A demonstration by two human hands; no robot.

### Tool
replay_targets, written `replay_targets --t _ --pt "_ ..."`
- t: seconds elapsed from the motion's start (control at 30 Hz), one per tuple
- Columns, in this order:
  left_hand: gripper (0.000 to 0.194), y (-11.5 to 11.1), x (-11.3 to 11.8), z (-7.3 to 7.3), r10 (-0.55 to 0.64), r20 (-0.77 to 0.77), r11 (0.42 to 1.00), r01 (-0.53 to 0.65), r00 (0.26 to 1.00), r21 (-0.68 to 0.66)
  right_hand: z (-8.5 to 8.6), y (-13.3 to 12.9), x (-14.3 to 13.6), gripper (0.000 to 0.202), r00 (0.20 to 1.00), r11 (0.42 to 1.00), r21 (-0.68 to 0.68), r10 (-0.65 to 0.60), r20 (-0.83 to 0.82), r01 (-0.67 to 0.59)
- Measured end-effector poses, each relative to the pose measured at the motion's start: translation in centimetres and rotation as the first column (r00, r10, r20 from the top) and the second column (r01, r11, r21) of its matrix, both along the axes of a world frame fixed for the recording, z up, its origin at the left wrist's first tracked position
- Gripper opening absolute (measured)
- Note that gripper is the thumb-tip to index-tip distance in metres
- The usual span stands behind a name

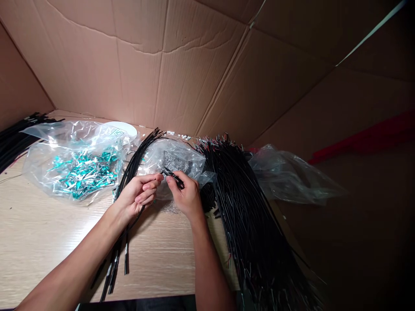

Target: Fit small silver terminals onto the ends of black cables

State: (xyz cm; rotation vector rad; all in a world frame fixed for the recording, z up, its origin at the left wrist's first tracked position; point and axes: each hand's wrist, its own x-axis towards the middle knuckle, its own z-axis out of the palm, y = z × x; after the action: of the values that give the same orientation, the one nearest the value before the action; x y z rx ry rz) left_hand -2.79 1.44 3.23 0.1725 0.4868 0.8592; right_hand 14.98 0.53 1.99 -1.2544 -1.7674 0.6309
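Note:
My left hand [141, 194] is closed, with thumb and forefinger pinching the end of a black cable [141, 211]. The rest of that cable trails down below the palm. My right hand [186, 194] is wrapped round a small black pointed tool [175, 178]; its exact kind is partly hidden by the fingers. The tool's tip is close to the left fingertips. Behind both hands lies a clear plastic bag [191, 151] holding many small metallic pieces. A thin bundle of black cables [131, 166] runs beside and under my left hand.
A large bundle of black cables with stripped coloured wire ends [246, 203] lies at right. On the left are a clear bag of teal and silver pieces [87, 172] and more black cables [16, 140]. Another clear bag [292, 172] sits far right. A cardboard wall [136, 77] stands behind.

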Motion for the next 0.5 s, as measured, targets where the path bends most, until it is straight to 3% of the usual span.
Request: replay_targets --t 0.3,0.5 --pt "0.026 0.7 0.7 -1.4 0.006 -0.090 1.000 -0.008 0.996 -0.021 -0.4 0.3 0.0 0.033 1.000 0.998 -0.063 0.009 -0.022 -0.010" --pt "0.030 0.6 1.0 -0.8 -0.007 -0.207 1.000 0.011 0.978 0.019 -0.6 0.5 0.3 0.039 0.999 0.991 -0.134 -0.012 -0.042 0.006"
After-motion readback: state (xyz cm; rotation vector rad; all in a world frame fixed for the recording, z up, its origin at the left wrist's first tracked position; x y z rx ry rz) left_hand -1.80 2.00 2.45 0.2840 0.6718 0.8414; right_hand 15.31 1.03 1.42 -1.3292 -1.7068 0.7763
